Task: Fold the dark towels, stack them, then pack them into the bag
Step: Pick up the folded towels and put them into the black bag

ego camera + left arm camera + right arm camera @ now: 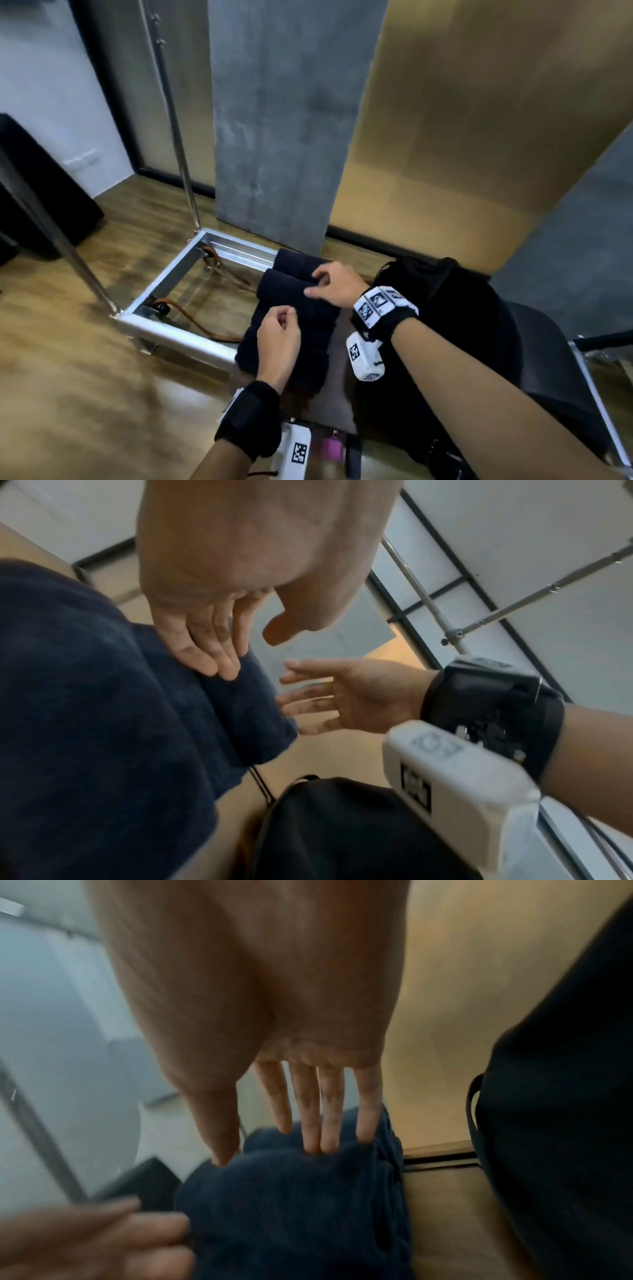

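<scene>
Several dark navy towels [318, 325] lie folded, overlapping in a row on the brown surface in the middle of the head view. My left hand [279, 329] is over their near part. In the left wrist view its straight fingers [212, 656] touch a towel [103, 696] fold, with the thumb held apart. My right hand [322, 284] is over the far part, and its straight fingertips [322, 1139] press into a towel [291, 1218]. Neither hand grips cloth. The black bag [462, 308] lies just right of the towels, also seen in both wrist views [342, 831] [565, 1123].
An aluminium frame [171, 284] with a brown strap [191, 318] inside it lies left of the towels. A white tagged box [298, 448] and a purple object [332, 448] sit at the near edge. A dark chair [555, 359] stands at the right.
</scene>
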A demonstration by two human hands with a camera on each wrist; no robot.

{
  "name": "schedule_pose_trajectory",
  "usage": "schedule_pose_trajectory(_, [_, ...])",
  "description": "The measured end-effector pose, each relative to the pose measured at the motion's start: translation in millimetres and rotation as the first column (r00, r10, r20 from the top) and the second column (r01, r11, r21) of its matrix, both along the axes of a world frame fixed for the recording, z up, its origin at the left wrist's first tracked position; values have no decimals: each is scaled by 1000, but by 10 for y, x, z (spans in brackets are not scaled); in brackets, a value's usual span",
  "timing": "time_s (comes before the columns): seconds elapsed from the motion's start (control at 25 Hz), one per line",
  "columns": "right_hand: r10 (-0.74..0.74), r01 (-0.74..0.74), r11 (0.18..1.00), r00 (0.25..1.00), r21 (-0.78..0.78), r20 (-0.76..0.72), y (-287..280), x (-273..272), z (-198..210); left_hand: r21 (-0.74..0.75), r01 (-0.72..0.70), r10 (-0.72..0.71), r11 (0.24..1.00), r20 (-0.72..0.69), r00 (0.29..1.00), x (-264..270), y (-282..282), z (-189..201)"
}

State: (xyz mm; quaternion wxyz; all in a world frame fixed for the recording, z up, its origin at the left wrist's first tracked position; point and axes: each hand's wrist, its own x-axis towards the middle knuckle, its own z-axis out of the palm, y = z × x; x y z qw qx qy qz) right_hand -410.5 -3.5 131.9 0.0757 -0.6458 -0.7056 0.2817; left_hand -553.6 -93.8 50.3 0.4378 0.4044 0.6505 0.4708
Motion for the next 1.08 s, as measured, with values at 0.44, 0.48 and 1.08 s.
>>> schedule_pose_trajectory(0.44, [115, -222, 961, 866, 168, 486, -165, -345, -258, -182, 97, 25, 978, 573, 819, -117, 32, -60])
schedule_pose_trajectory(0.48, [114, -207, 962, 897, 176, 427, -186, -328, -182, -170, 98, 32, 981, 631, 775, -103, 57, -16])
schedule_pose_trajectory(1.08, [-111, 64, 991, 885, -119, -453, -839, 1087, 1137, 217, 348, -390, 912, 722, 572, 784, 283, 1139])
